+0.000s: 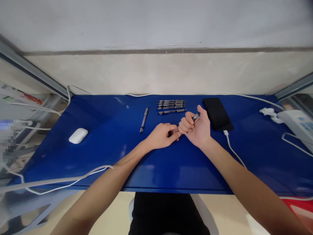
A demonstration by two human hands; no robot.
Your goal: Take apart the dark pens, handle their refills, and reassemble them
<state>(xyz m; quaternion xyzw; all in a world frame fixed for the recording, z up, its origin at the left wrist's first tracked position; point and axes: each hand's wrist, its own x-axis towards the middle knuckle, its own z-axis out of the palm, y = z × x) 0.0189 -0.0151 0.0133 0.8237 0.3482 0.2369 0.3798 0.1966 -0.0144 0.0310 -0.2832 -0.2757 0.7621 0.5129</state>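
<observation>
My right hand [195, 127] is curled, palm up, around a pen [196, 116] whose clear and dark end sticks out between thumb and fingers. My left hand [165, 135] meets it at the fingertips, pinched on the pen's other end, which is mostly hidden by fingers. Just beyond the hands, several grey and black pens [171, 104] lie side by side in a row. One pen [171, 111] rests slightly nearer than the rest. Left of them, a single pen [144, 120] lies at a steep slant on the blue table [110, 130].
A black phone [218, 113] with a white cable [233, 148] lies right of my hands. At the left is a white earbud case [78, 135]. A white power strip [297, 124] stands at the right edge. Another white cable [73, 179] crosses near my left forearm. A wall closes the back.
</observation>
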